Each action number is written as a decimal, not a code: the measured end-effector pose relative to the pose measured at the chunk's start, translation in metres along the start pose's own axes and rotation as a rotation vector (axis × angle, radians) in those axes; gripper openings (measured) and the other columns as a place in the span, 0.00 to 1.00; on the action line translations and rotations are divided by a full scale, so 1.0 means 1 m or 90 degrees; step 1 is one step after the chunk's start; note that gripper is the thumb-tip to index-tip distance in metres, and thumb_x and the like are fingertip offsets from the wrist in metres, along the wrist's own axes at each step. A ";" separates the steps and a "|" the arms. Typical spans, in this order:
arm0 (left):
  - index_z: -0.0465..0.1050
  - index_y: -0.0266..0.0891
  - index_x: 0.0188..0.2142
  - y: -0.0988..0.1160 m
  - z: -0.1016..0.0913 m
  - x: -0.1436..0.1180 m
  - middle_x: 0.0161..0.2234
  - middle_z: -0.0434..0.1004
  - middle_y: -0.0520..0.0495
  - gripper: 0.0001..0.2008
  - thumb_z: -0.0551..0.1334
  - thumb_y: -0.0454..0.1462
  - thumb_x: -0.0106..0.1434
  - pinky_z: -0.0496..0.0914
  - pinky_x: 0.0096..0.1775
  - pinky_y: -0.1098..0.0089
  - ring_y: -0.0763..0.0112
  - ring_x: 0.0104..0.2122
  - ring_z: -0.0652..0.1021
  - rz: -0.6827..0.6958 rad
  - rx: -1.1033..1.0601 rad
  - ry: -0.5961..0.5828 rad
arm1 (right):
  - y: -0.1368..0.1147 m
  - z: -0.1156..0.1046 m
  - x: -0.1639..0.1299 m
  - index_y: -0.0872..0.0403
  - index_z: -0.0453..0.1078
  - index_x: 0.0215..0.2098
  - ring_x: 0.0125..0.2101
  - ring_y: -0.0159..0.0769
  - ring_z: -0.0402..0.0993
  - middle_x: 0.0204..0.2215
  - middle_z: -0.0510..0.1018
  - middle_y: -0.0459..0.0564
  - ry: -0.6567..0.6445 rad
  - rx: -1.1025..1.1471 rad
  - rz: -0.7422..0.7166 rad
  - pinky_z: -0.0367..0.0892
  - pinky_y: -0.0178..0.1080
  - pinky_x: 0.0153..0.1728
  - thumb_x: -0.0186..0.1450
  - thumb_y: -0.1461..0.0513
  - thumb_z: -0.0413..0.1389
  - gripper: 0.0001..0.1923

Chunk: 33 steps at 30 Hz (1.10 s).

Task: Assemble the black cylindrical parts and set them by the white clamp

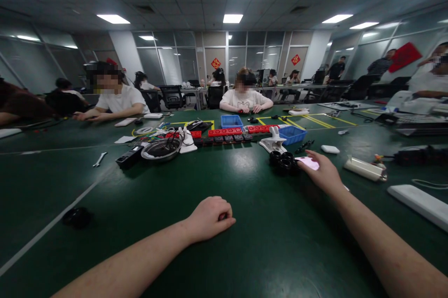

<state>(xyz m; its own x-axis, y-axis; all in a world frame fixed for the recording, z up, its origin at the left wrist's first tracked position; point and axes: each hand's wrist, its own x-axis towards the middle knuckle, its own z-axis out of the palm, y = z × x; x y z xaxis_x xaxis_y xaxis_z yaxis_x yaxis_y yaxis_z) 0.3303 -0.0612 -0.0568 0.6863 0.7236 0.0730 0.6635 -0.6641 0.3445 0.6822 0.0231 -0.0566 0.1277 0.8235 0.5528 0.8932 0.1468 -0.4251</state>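
The black round parts [284, 161] sit in a bunch on the green table [252, 256], out in front and a bit to the right. They are close together, maybe so they are easy to find and do not roll off.

The right hand [322, 173] reaches out just beside them, with its thumb and fingers wide apart. A pale pink thing [310, 163] shows in that gap. I cannot tell if the fingers touch it or the black parts. The left hand [212, 216] rests on the table, curled up like a loose fist, maybe just to lean. I cannot tell if something small is inside.

Another black round part [77, 217] lies alone, far to the left. Behind the bunch stands a white clip [273, 140], next to a blue bin [292, 135], which likely keeps small bits together. Red power strips [224, 131] lie in a line.

The table top is dark, smooth and a little shiny. Across it sits a person in a white shirt [247, 99]. Bright lights [233, 18] shine from the ceiling.
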 end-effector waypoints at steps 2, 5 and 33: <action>0.66 0.38 0.26 -0.001 0.001 0.000 0.24 0.66 0.54 0.11 0.54 0.42 0.59 0.59 0.28 0.74 0.75 0.26 0.67 0.006 0.008 0.005 | -0.021 -0.009 -0.006 0.56 0.65 0.39 0.33 0.40 0.68 0.33 0.71 0.53 0.115 0.045 -0.011 0.62 0.41 0.35 0.58 0.52 0.47 0.18; 0.65 0.37 0.24 -0.004 0.004 0.001 0.23 0.66 0.54 0.12 0.54 0.43 0.58 0.59 0.28 0.75 0.75 0.26 0.67 0.016 0.031 0.015 | -0.064 -0.006 -0.026 0.55 0.64 0.24 0.28 0.36 0.66 0.24 0.69 0.50 0.057 0.068 -0.125 0.61 0.37 0.30 0.61 0.53 0.43 0.17; 0.55 0.32 0.52 -0.132 -0.081 -0.255 0.45 0.64 0.38 0.37 0.53 0.55 0.49 0.65 0.39 0.62 0.55 0.43 0.68 -0.733 0.056 0.363 | -0.126 0.032 -0.078 0.52 0.63 0.20 0.22 0.34 0.65 0.19 0.69 0.46 -0.454 0.019 -0.321 0.56 0.33 0.22 0.60 0.55 0.42 0.16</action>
<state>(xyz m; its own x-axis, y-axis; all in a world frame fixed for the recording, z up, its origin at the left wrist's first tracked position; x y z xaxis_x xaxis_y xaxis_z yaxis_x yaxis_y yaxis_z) 0.0436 -0.1424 -0.0446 -0.5011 0.8483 0.1711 0.8178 0.3996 0.4141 0.5457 -0.0418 -0.0691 -0.5884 0.8019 0.1038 0.7580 0.5917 -0.2745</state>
